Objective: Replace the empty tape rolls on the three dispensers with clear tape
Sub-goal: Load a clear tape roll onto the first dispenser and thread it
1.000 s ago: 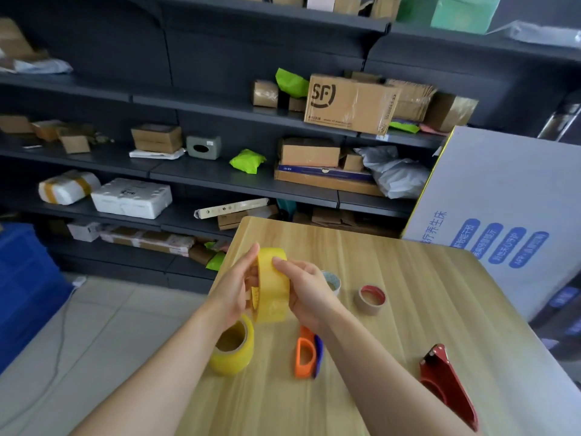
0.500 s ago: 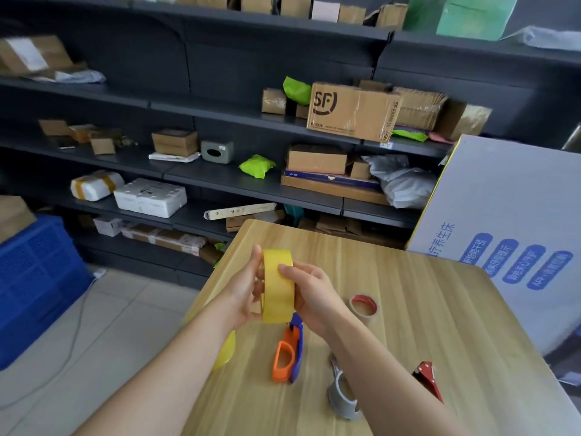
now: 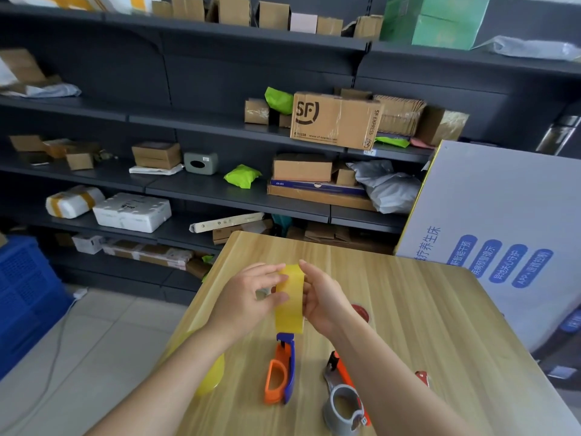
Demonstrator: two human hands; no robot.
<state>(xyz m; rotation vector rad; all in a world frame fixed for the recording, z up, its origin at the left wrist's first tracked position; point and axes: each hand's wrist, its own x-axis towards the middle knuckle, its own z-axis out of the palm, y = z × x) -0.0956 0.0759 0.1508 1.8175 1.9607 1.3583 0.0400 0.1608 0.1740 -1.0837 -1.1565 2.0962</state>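
Observation:
Both hands hold a yellowish clear tape roll (image 3: 290,298) on edge above the wooden table (image 3: 424,325). My left hand (image 3: 248,297) grips its left side with fingers curled over the rim. My right hand (image 3: 323,297) grips the right side. Right below the roll lies an orange and blue dispenser (image 3: 280,371). A grey and orange dispenser (image 3: 344,401) with a brown core lies under my right forearm. A third, red dispenser (image 3: 423,377) is mostly hidden behind that arm. Another yellow tape roll (image 3: 211,374) stands under my left forearm.
An empty red-rimmed core (image 3: 361,311) peeks out behind my right wrist. A large white printed box (image 3: 496,234) leans at the table's right edge. Dark shelves (image 3: 195,187) with parcels stand behind the table. A blue crate (image 3: 22,297) sits on the floor at left.
The view has tilted down, bringing the grey dispenser into sight. Both hands turned the roll slightly, and my left fingers now reach further over its rim.

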